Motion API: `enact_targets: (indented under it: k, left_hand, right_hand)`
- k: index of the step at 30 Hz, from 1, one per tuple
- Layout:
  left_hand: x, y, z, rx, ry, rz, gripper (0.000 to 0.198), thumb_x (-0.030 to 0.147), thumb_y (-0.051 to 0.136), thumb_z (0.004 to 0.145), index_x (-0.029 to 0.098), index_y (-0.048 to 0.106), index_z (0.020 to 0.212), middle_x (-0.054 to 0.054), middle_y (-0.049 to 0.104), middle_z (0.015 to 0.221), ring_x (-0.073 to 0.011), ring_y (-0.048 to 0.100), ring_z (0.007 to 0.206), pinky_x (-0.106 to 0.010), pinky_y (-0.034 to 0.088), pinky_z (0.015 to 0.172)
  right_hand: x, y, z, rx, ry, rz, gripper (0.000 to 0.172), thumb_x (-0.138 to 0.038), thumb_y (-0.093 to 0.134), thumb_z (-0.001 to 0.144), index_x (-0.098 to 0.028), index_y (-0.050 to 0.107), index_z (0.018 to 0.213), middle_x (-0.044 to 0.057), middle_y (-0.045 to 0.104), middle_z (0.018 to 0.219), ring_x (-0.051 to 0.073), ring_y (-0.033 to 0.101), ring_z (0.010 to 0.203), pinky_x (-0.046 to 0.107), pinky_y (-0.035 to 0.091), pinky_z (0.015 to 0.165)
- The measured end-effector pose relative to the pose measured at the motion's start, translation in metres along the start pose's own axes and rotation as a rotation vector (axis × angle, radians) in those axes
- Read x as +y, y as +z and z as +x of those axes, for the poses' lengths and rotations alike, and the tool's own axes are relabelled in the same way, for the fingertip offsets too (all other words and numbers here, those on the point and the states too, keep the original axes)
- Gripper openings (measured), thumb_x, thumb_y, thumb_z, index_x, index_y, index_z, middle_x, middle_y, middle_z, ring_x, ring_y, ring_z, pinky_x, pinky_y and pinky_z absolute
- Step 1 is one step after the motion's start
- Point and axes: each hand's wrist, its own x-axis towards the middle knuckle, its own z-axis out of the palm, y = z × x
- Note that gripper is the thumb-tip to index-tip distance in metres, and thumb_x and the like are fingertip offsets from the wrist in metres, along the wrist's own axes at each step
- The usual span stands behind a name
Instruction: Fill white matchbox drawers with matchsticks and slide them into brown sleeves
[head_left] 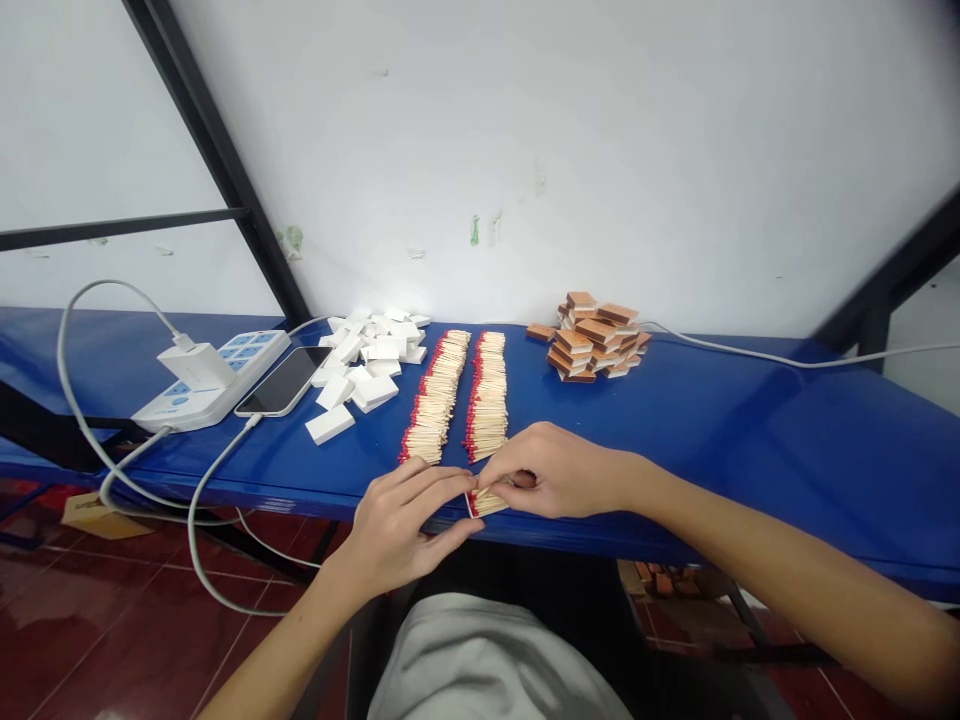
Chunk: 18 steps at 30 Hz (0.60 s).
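Match bundle (489, 501): at near table (750, 440) edge, pinched between left hand (405, 520) fingers and right hand (559, 470) fingers. Risk: loose grip, sticks spill to floor (112, 620); wrist nudge scatters match rows (436, 400) behind.

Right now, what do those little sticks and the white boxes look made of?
The sticks look like pale bare wood, matt, with red tips: probably matches. The white boxes seem matt card, by their flat dull faces; plastic is possible.
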Motion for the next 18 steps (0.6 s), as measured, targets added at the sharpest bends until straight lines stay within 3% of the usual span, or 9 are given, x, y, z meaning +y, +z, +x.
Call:
enact_targets:
  k: [6, 12, 18]
  left_hand:
    - [0.0, -0.0002, -0.0011, -0.003, 0.001, 0.001, 0.031, 0.029, 0.074, 0.089, 0.018, 0.065, 0.116, -0.008, 0.078, 0.105, -0.0206, 0.072, 0.087, -0.035, 0.057, 0.078]
    - [-0.0004, 0.0001, -0.001, -0.001, 0.002, 0.003, 0.031, 0.029, 0.074, 0.089, 0.019, 0.066, 0.117, -0.008, 0.078, 0.105, -0.02, 0.073, 0.09, -0.033, 0.058, 0.081]
    - [0.0004, -0.0005, 0.0001, 0.004, 0.002, 0.01, 0.029, 0.03, 0.073, 0.09, 0.019, 0.065, 0.115, -0.008, 0.078, 0.104, -0.0204, 0.073, 0.088, -0.034, 0.058, 0.079]
  right_hand:
    - [-0.0002, -0.0013, -0.0014, 0.027, 0.005, -0.086, 0.021, -0.017, 0.06, 0.087, -0.019, 0.078, 0.099, -0.002, 0.066, 0.065, 0.01, 0.052, 0.058, 0.023, 0.034, 0.061]
    - [0.0004, -0.0008, -0.0018, 0.008, 0.016, -0.004, 0.02, -0.016, 0.062, 0.086, -0.019, 0.078, 0.097, -0.004, 0.064, 0.061, 0.008, 0.052, 0.053, 0.021, 0.034, 0.058]
    - [0.004, 0.002, -0.0046, 0.083, -0.061, -0.278, 0.017, -0.025, 0.061, 0.088, -0.019, 0.074, 0.081, 0.002, 0.068, 0.065, 0.013, 0.052, 0.058, 0.028, 0.03, 0.062]
